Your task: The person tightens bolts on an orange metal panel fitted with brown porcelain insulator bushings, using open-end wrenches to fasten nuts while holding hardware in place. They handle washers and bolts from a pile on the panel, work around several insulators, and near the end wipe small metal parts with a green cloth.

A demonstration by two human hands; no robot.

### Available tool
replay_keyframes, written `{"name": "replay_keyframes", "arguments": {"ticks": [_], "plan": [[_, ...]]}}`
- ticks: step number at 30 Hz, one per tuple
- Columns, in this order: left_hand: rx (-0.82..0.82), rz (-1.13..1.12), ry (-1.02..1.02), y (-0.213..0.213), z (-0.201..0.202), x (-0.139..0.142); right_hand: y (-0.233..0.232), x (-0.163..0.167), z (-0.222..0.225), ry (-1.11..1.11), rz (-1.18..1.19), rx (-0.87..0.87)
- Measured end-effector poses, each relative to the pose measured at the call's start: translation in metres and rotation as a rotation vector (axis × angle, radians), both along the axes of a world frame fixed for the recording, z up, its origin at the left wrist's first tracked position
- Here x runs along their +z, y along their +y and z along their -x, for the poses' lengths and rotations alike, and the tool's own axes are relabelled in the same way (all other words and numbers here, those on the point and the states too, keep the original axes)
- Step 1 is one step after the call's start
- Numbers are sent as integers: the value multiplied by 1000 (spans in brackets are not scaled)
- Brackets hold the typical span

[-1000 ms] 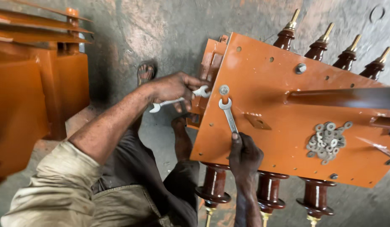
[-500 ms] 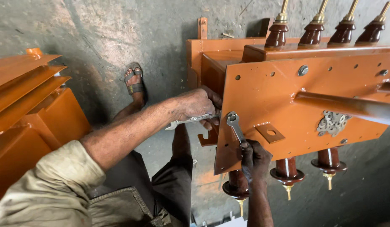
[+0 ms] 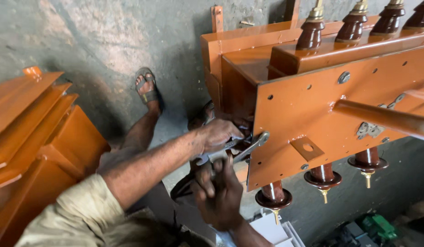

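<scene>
Observation: the person sits on the floor beside an orange cover plate carrying dark brown bushings above and below. Both hands work at the plate's left edge.

Left hand: fingers clenched around the handle of one spanner, which reaches in behind the plate edge. Its head is hidden, so what it bears on cannot be told.

Right hand: fingers clenched around the lower end of a second spanner, whose ring end sits at the plate edge, at or on a fastener there; exact seating is unclear. The two spanners lie almost touching, one on each face of the plate.

Surroundings: loose washers lie on the plate face near a bar. An orange fin stack stands at left. A sandalled foot rests well out on the floor.

Risks, as judged:
- A spanner could slip off the fastener if poorly seated, driving knuckles into the plate edge.
- Both hands are crowded into one gap; a sudden release could pinch fingers between the tools.
- The washers could slide off if the tilted plate is jolted.
- A slipped tool swinging down could chip the nearest bushing.
</scene>
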State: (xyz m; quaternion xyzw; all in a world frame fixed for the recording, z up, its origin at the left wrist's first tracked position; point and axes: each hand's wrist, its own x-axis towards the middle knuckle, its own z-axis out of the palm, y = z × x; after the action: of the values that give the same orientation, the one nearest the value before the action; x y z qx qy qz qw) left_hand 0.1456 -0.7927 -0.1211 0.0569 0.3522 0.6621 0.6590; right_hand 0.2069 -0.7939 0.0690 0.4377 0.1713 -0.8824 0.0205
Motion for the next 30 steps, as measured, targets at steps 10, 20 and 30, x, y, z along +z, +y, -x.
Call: {"name": "replay_keyframes", "arguments": {"ticks": [10,20,30], "plan": [[179,107,-750,0,9,20,-13,9,74,0,91,153],[110,76,-717,-18,30,40,169,13,-87,-282,-1246,1098],[143,154,-649,-22,47,65,182,-29,-118,-277,-794,839]]}}
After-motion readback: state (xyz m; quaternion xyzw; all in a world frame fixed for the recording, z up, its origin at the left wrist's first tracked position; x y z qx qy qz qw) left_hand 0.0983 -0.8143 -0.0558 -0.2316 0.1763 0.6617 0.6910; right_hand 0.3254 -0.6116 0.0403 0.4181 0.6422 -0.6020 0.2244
